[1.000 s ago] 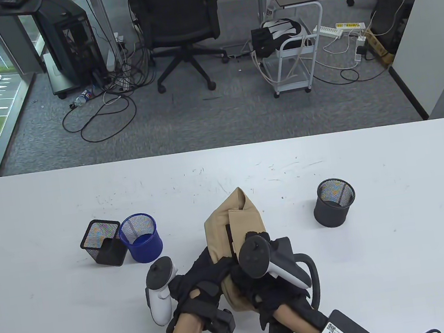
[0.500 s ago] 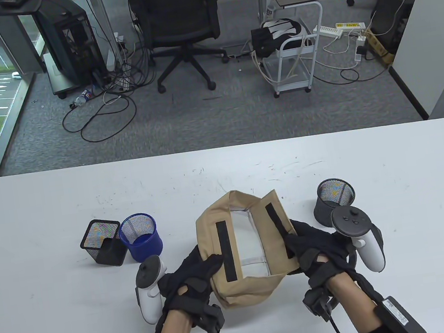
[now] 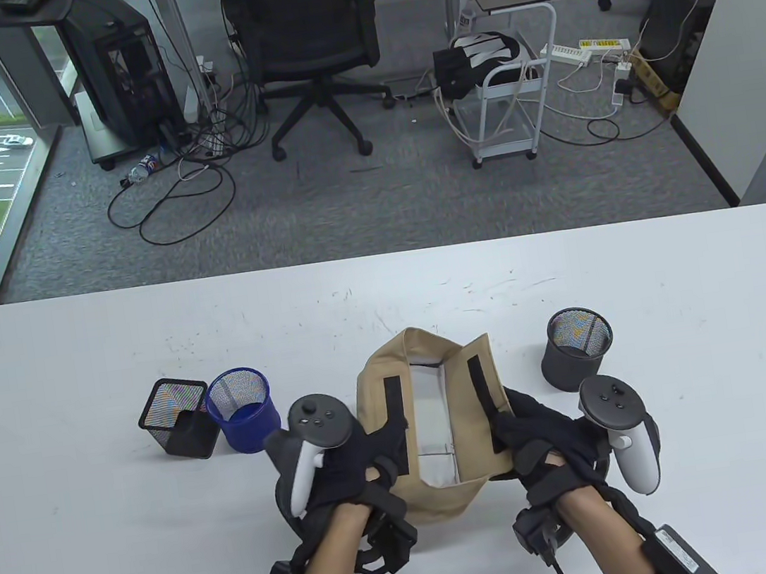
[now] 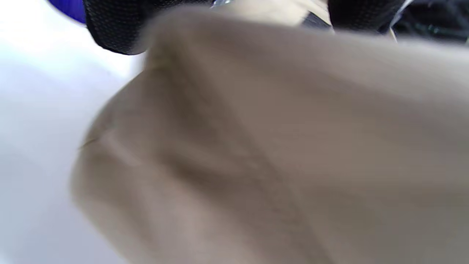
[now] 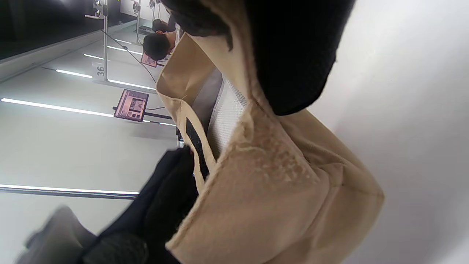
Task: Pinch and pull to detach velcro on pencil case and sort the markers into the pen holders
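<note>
Here, tan pencil case (image 3: 435, 401) held open by left hand (image 3: 361, 457) and right hand (image 3: 539, 432), white lining visible, three mesh holders apart.

The only legible marking I found was the number "36" on a small white placard (image 5: 97, 70) fixed to a pole in the background of my right wrist view. Print on the label (image 3: 682, 552) of my right forearm unit was too small to read.
</note>
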The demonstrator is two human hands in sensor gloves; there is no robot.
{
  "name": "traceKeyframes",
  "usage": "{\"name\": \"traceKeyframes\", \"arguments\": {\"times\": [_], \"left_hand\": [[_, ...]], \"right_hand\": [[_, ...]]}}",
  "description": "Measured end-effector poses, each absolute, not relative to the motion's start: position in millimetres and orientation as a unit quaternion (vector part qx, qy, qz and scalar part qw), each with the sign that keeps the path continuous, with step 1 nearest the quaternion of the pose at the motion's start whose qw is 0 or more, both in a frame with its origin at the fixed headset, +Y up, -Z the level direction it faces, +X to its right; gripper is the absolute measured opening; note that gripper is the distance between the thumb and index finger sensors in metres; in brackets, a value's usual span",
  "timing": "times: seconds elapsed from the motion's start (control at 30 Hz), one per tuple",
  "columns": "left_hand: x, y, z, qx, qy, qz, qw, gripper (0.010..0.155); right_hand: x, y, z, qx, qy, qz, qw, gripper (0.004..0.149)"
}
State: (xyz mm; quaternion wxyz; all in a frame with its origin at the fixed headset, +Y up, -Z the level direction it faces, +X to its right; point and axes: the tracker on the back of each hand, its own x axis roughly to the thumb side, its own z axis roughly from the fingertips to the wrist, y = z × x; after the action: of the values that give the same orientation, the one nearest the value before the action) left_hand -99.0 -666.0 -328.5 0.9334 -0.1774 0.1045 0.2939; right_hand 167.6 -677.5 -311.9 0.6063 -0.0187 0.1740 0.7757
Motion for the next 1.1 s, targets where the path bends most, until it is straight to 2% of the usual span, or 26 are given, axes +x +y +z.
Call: {"name": "traceKeyframes", "arguments": {"times": [0.13, 0.17, 0.27, 0.3, 0.4, 0.47, 0.57, 0.67, 0.73, 0.8, 0.87, 0.97, 1.1], "left_hand": [[-71.0, -669.7, -341.3, -0.228, 0.131, 0.179, 0.948, 0.117], [-69.4, -670.6, -344.2, -0.225, 0.126, 0.180, 0.949, 0.113], [-77.4, -671.2, -346.9, -0.249, 0.105, 0.232, 0.935, 0.089], [-88.1, -668.9, -347.1, -0.236, 0.104, 0.266, 0.929, 0.079], [-124.4, -665.6, -347.7, -0.228, 0.125, 0.378, 0.889, 0.067], [-141.5, -665.8, -345.9, -0.229, 0.130, 0.415, 0.871, 0.065], [-141.6, -667.1, -340.7, -0.226, 0.127, 0.455, 0.852, 0.065], [-136.1, -669.1, -337.3, -0.208, 0.134, 0.452, 0.857, 0.065], [-135.3, -670.3, -335.8, -0.202, 0.134, 0.452, 0.859, 0.065], [-132.7, -671.2, -333.2, -0.205, 0.132, 0.459, 0.855, 0.065], [-130.5, -670.7, -330.8, -0.204, 0.127, 0.459, 0.855, 0.065], [-126.9, -671.0, -327.1, -0.191, 0.125, 0.438, 0.870, 0.066], [-123.8, -675.4, -321.1, -0.187, 0.123, 0.434, 0.873, 0.066]], "right_hand": [[156.4, -676.8, -310.0, -0.002, 0.178, 0.773, 0.608, 0.051], [155.4, -676.9, -310.2, -0.005, 0.175, 0.779, 0.602, 0.052], [162.8, -678.0, -312.4, -0.004, 0.172, 0.778, 0.604, 0.052], [167.5, -678.0, -314.0, -0.004, 0.175, 0.777, 0.604, 0.052], [183.0, -678.2, -318.6, -0.012, 0.167, 0.793, 0.586, 0.052], [189.4, -677.4, -321.8, -0.012, 0.167, 0.809, 0.563, 0.052], [185.6, -669.2, -324.2, -0.003, 0.176, 0.835, 0.521, 0.053], [178.2, -637.5, -320.1, 0.004, 0.162, 0.899, 0.407, 0.069], [172.3, -615.5, -313.8, 0.007, 0.132, 0.919, 0.370, 0.077], [157.6, -590.5, -307.6, 0.024, 0.066, 0.940, 0.334, 0.075], [137.2, -580.7, -306.6, 0.039, 0.081, 0.950, 0.299, 0.074], [104.0, -581.1, -310.3, 0.039, 0.096, 0.968, 0.230, 0.073], [61.0, -591.6, -304.1, 0.047, 0.051, 0.990, 0.121, 0.073]]}}
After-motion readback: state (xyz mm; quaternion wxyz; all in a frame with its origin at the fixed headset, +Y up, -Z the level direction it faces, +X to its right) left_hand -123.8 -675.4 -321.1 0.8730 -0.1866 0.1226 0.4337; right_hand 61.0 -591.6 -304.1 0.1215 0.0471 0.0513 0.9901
